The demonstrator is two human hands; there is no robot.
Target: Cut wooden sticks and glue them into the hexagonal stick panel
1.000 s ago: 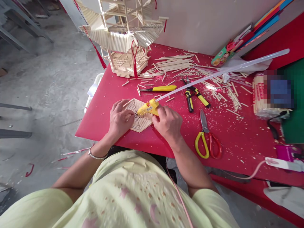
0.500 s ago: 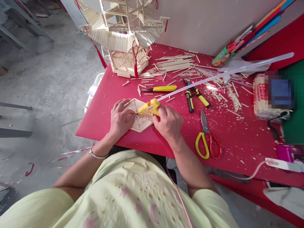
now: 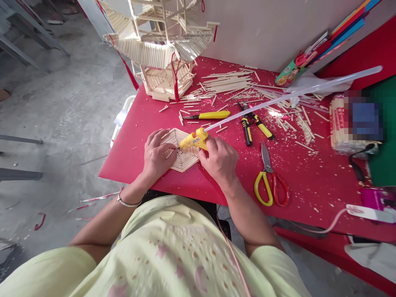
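Observation:
A flat, many-sided panel of thin wooden sticks (image 3: 182, 164) lies near the front edge of the red table. Over its left side curls my left hand (image 3: 157, 156), gripping it, with thumb and index finger close together by the panel's middle. My right hand (image 3: 220, 160) is closed round a yellow hot glue gun (image 3: 195, 140). The gun's nozzle points left, at the panel's centre beside my left thumb. Out of its back runs a long translucent glue stick (image 3: 278, 100), slanting up to the right. Whatever lies under my left fingertips is hidden.
A stick-built pagoda (image 3: 151, 49) with red tassels stands at the back left. A yellow utility knife (image 3: 213, 115), pliers (image 3: 256, 123) and scissors (image 3: 268, 177) lie right of the panel. Loose sticks (image 3: 229, 82) and scraps cover the back. A bagged stick bundle (image 3: 338, 123) sits right.
My left thumb and index finger have shifted very slightly by the panel's middle. The glue gun and panel stay in place.

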